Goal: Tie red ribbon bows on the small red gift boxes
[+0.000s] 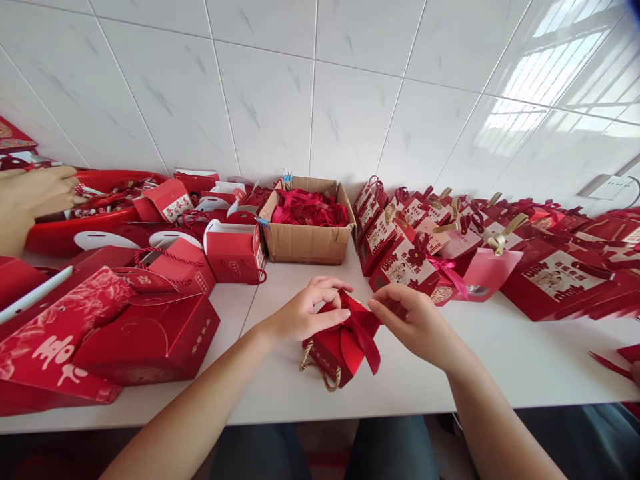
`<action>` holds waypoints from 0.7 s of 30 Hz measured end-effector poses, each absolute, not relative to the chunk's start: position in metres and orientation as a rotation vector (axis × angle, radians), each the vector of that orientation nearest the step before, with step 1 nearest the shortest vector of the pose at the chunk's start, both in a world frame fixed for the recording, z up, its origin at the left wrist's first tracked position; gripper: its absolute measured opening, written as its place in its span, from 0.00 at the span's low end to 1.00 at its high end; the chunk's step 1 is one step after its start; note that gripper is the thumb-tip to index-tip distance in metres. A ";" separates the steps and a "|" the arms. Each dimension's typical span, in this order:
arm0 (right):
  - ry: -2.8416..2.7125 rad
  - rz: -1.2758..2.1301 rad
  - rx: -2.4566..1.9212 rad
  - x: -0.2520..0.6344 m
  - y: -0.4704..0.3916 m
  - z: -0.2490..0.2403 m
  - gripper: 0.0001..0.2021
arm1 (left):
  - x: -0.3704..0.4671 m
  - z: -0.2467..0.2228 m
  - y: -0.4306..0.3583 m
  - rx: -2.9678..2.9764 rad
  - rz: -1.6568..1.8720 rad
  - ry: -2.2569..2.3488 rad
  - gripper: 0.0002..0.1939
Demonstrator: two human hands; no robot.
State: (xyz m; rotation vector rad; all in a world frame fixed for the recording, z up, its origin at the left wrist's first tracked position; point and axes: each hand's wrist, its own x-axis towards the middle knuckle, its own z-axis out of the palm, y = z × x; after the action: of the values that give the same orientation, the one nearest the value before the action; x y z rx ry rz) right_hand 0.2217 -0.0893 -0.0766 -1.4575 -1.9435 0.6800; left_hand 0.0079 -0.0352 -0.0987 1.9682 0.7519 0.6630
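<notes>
A small red gift box (327, 353) with twisted gold rope handles (320, 375) sits on the white table in front of me. Across its top lies a tied dark red ribbon (364, 337), one tail hanging down the near side. My left hand (305, 312) is closed at the top of the box, its thumb pressing on the ribbon near the knot. At the box's right edge is my right hand (413, 320), fingers curled and thumb tip close to the ribbon. Whatever lies between those fingertips is hidden.
Behind the box stands an open cardboard box (306, 243) full of red ribbons (310, 208). Red boxes (150, 333) crowd the left side, where another person's hand (37, 197) reaches over a red basin (95, 223). Several finished-looking gift bags (407, 267) fill the right. A tiled wall (265, 100) rises behind.
</notes>
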 end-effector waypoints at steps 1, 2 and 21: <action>-1.980 0.647 -1.446 0.226 -0.088 -0.078 0.11 | 0.008 -0.099 -0.035 1.962 0.669 0.751 0.13; -2.014 0.633 -1.439 0.229 -0.087 -0.080 0.09 | 0.008 -0.099 -0.035 1.958 0.672 0.752 0.13; -2.156 0.956 -1.228 0.246 -0.075 -0.073 0.11 | 0.014 -0.102 -0.038 1.815 0.652 0.611 0.14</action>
State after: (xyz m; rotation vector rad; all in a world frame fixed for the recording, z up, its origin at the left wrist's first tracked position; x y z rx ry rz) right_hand 0.2459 -0.0746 -0.0728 -1.2282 -2.1560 0.9559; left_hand 0.0138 -0.0378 -0.1016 1.8149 0.6107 0.6519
